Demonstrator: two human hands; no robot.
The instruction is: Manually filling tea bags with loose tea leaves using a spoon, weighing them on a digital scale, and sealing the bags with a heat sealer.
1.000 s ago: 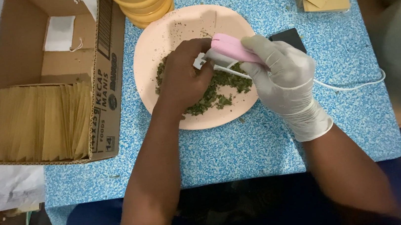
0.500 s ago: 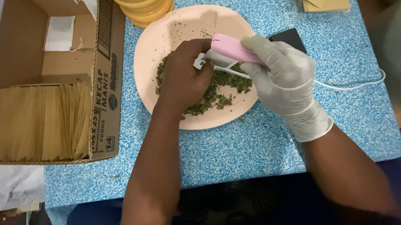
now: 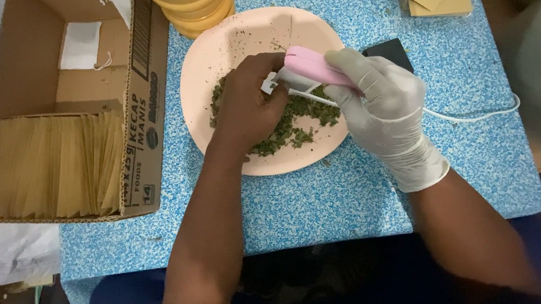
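Spillage worries me: my gloved right hand [image 3: 382, 103] clamps the pink handheld sealer [image 3: 315, 68], my bare left hand [image 3: 249, 104] seems pinched on something hidden, and a slip could scatter green dried leaves [image 3: 294, 126] off the pale pink round plate [image 3: 219, 50].

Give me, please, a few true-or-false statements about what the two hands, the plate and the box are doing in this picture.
1. The right hand wears a pale glove and grips a pink handheld tool. True.
2. The left hand is gloved too. False: it is bare.
3. Green dried leaf bits lie on a pale pink plate. True.
4. The cardboard box stands right of the plate. False: it stands to its left, holding a row of tan envelopes.
5. A white cord trails across the blue speckled table. True.
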